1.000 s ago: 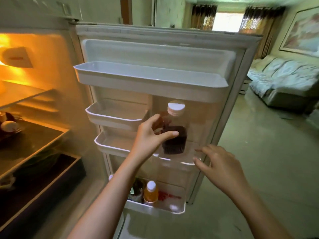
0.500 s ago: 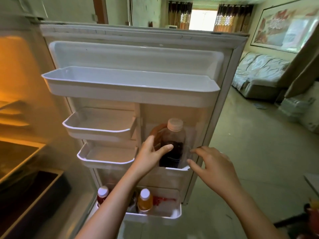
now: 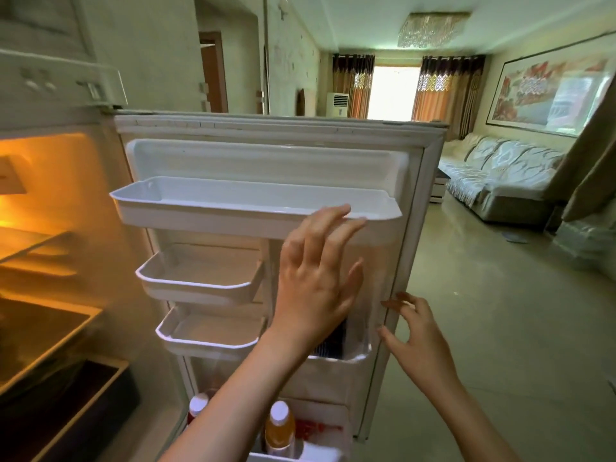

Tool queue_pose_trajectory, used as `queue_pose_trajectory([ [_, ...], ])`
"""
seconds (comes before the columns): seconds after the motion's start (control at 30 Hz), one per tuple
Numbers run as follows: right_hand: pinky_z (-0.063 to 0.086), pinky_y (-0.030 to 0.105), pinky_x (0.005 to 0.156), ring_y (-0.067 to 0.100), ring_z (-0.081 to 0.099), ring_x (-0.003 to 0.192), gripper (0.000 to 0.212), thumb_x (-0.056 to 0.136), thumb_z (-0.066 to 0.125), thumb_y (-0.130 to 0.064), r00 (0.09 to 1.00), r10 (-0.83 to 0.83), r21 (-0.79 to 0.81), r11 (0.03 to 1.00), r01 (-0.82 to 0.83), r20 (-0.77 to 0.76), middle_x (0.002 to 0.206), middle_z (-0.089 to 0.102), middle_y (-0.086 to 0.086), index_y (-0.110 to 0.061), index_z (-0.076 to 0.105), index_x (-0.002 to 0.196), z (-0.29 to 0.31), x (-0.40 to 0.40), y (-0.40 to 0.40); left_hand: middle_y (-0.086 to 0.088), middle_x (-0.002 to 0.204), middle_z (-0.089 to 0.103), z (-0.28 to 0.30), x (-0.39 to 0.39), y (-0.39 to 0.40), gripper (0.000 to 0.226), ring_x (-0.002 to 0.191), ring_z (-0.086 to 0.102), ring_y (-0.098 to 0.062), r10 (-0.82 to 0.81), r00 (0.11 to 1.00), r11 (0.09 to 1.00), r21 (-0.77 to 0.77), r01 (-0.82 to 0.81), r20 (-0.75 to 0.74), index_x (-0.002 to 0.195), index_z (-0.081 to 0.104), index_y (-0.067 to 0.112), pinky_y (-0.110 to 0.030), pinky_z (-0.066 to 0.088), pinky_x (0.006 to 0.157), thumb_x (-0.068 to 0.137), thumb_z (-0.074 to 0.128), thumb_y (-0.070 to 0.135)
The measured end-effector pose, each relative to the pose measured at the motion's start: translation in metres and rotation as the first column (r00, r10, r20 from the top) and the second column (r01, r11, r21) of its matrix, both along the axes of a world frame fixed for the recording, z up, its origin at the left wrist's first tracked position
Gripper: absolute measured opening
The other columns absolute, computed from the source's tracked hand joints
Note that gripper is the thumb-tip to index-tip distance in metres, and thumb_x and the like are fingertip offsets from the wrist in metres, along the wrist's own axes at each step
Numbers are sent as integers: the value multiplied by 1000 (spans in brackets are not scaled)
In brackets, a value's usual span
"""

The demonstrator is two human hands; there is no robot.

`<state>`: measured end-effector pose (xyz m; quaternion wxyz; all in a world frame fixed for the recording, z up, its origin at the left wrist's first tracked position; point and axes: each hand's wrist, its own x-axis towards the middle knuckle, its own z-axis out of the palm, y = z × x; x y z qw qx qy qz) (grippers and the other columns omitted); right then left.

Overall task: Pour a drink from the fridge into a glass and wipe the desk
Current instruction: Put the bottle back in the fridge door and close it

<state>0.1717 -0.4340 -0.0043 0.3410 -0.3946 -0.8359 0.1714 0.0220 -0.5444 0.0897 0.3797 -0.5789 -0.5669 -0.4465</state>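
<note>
Dark-drink clear plastic bottle [image 3: 333, 340] sits in white fridge-door bin [image 3: 336, 365], mostly hidden behind left hand [image 3: 316, 281], fingers spread, empty; right hand [image 3: 416, 341] at 3 o'clock, loose, empty; likely light, slick; grip mid-body.

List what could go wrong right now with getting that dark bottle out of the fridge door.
1. The left hand is spread open in front of the dark bottle, not gripping it; a hasty grab could knock it over in its door bin.
2. The top door shelf juts out just above, so lifting straight up may bump it.
3. The right hand hovers beside the door edge, which may swing.
</note>
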Motion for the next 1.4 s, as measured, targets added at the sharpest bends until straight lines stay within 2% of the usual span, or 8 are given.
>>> queue_pose_trajectory([
  [0.13, 43, 26, 83, 8, 49, 104, 50, 78, 73, -22, 991, -7, -45, 999, 1, -135, 133, 37, -4, -21, 53, 124, -1, -1, 7, 0, 148, 39, 7, 0, 5, 67, 142, 23, -15, 143, 990, 973, -183, -141, -4, 142, 36, 19, -43, 13, 117, 83, 65, 30],
  [0.4, 46, 28, 76, 14, 54, 97, 55, 76, 75, -19, 986, 30, -57, 998, -39, -163, 130, 37, -1, -22, 51, 125, -4, 0, 19, -4, 129, 56, 11, 7, -3, 50, 127, 41, -22, 242, 970, 950, -200, -240, -12, 130, 50, 17, -45, 20, 114, 84, 60, 35],
  [0.57, 52, 38, 66, 20, 58, 95, 51, 74, 76, -24, 991, -29, 2, 1000, 29, -134, 125, 39, 1, -23, 52, 119, -5, 4, 8, -5, 122, 58, 13, 14, -16, 44, 122, 46, -24, 197, 979, 966, -183, -184, 53, 124, 53, 14, -46, 18, 116, 90, 56, 41],
  [0.83, 48, 33, 54, 21, 59, 77, 29, 77, 73, -25, 979, -21, 275, 959, 77, -201, 97, 49, 0, -17, 53, 97, 7, 21, -36, -3, 107, 59, 19, 11, -66, 41, 107, 50, -21, 55, 988, 988, -153, -33, 145, 113, 54, 14, -46, 22, 114, 89, 52, 48],
  [0.97, 45, 34, 53, 25, 58, 79, 46, 73, 77, -14, 944, -10, 269, 957, 104, -330, 103, 45, 5, -14, 40, 101, 3, 21, -69, -3, 104, 58, 23, 6, -104, 47, 106, 48, -18, 4, 985, 985, -171, 26, 173, 109, 57, 11, -44, 19, 115, 88, 48, 52],
  [1.1, 50, 38, 56, 39, 64, 81, 52, 69, 77, -8, 944, 43, 391, 916, 94, -328, 116, 48, 19, -10, 36, 100, -8, 19, -109, -5, 101, 56, 21, 0, -146, 45, 102, 47, -19, 0, 980, 989, -142, 28, 199, 104, 56, 9, -42, 27, 110, 89, 48, 51],
  [1.27, 47, 32, 57, 33, 64, 89, 41, 78, 66, -33, 921, 138, 421, 907, 31, -365, 112, 55, 23, -12, 35, 96, -12, 15, -176, -6, 110, 56, 17, -6, -202, 48, 114, 47, -19, 1, 953, 996, -84, 25, 303, 103, 55, 8, -22, 32, 99, 90, 46, 53],
  [1.4, 46, 27, 58, 24, 59, 88, 44, 74, 65, -39, 906, 231, 468, 883, -42, -356, 95, 61, 22, -14, 36, 95, -10, 11, -223, -7, 110, 59, 16, -3, -243, 36, 115, 48, -17, -1, 956, 1000, -9, 3, 292, 101, 59, 6, -21, 32, 100, 89, 54, 40],
])
